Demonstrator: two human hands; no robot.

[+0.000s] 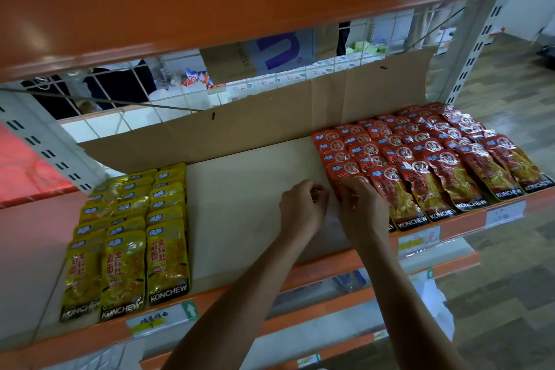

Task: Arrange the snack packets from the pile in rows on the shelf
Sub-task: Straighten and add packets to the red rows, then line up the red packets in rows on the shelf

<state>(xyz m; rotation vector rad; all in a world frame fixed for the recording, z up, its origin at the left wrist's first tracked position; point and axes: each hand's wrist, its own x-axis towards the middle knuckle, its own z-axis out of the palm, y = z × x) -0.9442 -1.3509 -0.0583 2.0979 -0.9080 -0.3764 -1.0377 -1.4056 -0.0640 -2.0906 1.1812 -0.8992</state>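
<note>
Cardboard-lined orange metal shelf (240, 204) carries yellow foil snack packets (132, 237) left and red foil snack packets (426, 159) in rows right, where right hand (365, 204) pinches the front-left red one, left hand (303, 204) curled beside, grip indiscernible; risk: nudging skews overlapped neighbours.

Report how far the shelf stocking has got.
Done: yellow foil snack packets lie in neat rows at the left, and red foil snack packets fill rows at the right. In hand: the right hand grips a red packet at the red block's near-left corner, with the left hand curled beside it. Left: the bare beige shelf board between the blocks. No pile is in view.
</note>
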